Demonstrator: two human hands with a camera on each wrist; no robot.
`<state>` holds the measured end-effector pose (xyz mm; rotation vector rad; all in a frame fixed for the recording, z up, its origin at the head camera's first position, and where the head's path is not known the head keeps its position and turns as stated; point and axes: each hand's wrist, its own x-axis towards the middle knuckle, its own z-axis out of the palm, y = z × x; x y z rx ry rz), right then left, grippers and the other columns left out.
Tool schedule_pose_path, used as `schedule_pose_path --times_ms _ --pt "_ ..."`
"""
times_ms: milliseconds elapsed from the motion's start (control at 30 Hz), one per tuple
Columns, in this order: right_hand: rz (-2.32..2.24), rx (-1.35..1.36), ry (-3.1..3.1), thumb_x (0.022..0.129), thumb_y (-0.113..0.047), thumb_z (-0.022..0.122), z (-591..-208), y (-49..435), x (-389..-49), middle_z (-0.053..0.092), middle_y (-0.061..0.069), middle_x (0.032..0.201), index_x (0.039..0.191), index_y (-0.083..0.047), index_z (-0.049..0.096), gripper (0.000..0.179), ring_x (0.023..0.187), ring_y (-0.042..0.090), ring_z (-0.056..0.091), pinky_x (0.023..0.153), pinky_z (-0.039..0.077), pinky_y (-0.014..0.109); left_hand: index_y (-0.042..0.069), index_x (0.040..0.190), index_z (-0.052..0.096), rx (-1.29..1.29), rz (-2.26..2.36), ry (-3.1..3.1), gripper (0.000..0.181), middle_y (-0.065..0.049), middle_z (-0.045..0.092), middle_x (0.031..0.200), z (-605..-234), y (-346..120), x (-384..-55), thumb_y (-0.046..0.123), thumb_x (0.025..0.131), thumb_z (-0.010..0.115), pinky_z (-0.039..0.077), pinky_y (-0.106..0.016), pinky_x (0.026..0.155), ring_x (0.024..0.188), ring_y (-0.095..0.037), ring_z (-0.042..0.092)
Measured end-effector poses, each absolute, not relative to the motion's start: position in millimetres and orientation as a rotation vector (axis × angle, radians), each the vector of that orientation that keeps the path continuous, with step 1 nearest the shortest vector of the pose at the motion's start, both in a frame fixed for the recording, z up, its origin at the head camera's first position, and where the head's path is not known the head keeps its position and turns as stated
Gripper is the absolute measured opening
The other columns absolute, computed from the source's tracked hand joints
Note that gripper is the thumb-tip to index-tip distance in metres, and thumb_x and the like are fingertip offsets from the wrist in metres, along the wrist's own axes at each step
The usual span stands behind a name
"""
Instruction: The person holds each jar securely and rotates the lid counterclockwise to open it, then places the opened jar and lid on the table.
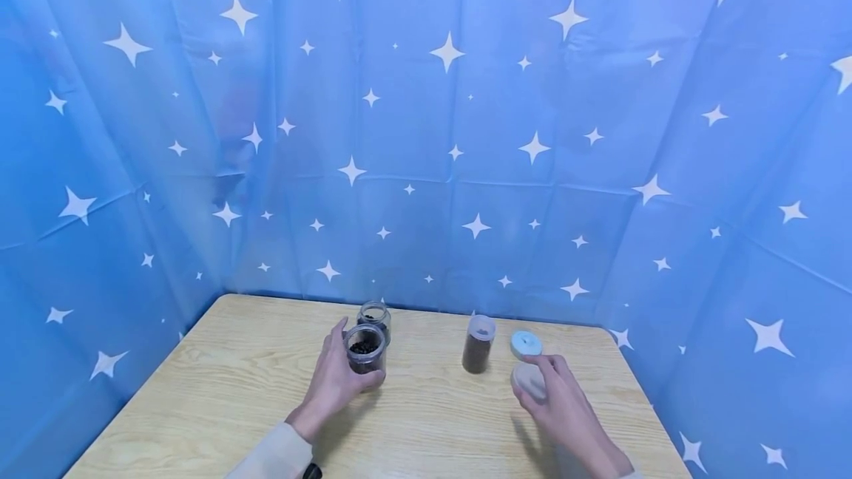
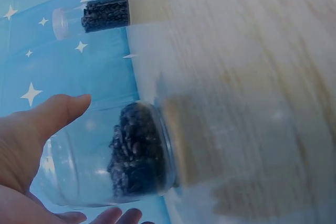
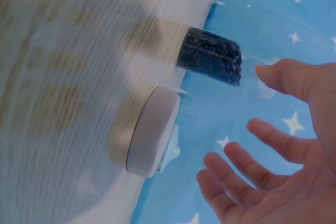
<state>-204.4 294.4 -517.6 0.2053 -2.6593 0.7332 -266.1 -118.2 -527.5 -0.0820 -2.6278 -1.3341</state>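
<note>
My left hand (image 1: pixel 335 375) is around a clear glass jar (image 2: pixel 89 166), thumb on one side and fingers on the other. Dark beans (image 2: pixel 136 150) fill the lower part of this open-topped jar. My right hand (image 1: pixel 566 405) hovers by a round off-white lid (image 1: pixel 529 381) lying on the table. In the right wrist view, the thumb and fingers (image 3: pixel 283 142) are spread and stand apart from that lid. Just behind it is a light blue lid (image 1: pixel 526 344), partly hidden in the right wrist view.
A second glass jar (image 1: pixel 381 312) stands right behind the held one. Between the hands, further back, is a tall clear container (image 1: pixel 477 350) of dark beans. The wooden table (image 1: pixel 426 420) ends at a blue curtain (image 1: pixel 413 131) with white stars.
</note>
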Motion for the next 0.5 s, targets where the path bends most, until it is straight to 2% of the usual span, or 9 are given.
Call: schedule_pose_path --times_ms 233,500 --pt "0.725 0.170 -2.725 0.101 -0.024 0.093 -511.3 289.6 -199.8 0.069 0.024 0.146 0.151 -0.009 0.073 0.056 0.126 0.043 0.075 0.100 0.067 0.065 0.004 0.178 0.036 -0.115 -1.209 -2.594 0.124 -0.034 0.047 0.172 -519.7 -119.5 -255.6 0.030 0.081 0.108 0.053 -0.071 0.126 0.155 -0.053 0.057" --pt "0.734 0.197 -2.695 0.100 -0.021 0.093 -513.6 290.9 -200.1 0.069 0.022 0.143 0.150 -0.008 0.073 0.056 0.128 0.043 0.074 0.102 0.067 0.065 0.009 0.168 0.056 -0.287 -1.042 -2.396 0.100 -0.023 0.059 0.165 -503.0 -107.1 -245.9 0.023 0.083 0.106 0.063 -0.066 0.114 0.146 -0.045 0.064"
